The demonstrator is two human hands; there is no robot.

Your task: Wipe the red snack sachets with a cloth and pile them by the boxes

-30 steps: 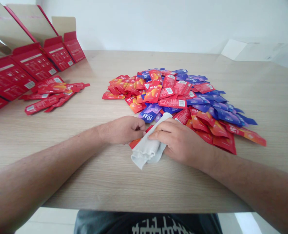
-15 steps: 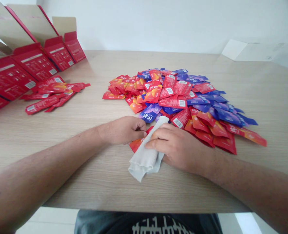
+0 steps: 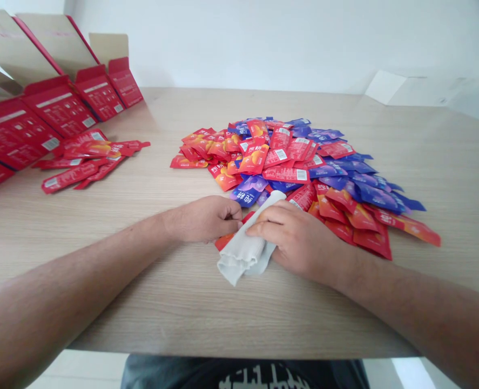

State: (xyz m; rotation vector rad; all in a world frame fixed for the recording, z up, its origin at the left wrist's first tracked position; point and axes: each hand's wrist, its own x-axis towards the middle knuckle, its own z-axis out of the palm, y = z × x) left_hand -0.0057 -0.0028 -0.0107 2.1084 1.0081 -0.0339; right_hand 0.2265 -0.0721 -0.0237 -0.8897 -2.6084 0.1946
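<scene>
My right hand (image 3: 299, 237) is closed on a folded white cloth (image 3: 245, 246), which lies across a red and orange sachet (image 3: 223, 241). At the sachet's left side my left hand (image 3: 210, 219) is closed, its thumb and fingers pinching the edge. The cloth covers much of that sachet. Just beyond both hands spreads a large heap of sachets, some red with orange fruit pictures (image 3: 255, 156), others blue and purple (image 3: 249, 190). The heap's near edge lies close to my right hand's knuckles.
Several red cardboard boxes (image 3: 61, 108) with raised flaps stand in a row at the far left. In front of them lies a small pile of red sachets (image 3: 89, 159). A white box-like object (image 3: 405, 88) sits at the back right of the wooden table (image 3: 162, 313).
The cloth's near end has shifted away from me and slightly right along the sachet, with my right hand. My left hand keeps nearly the same place. The view has tilted slightly.
</scene>
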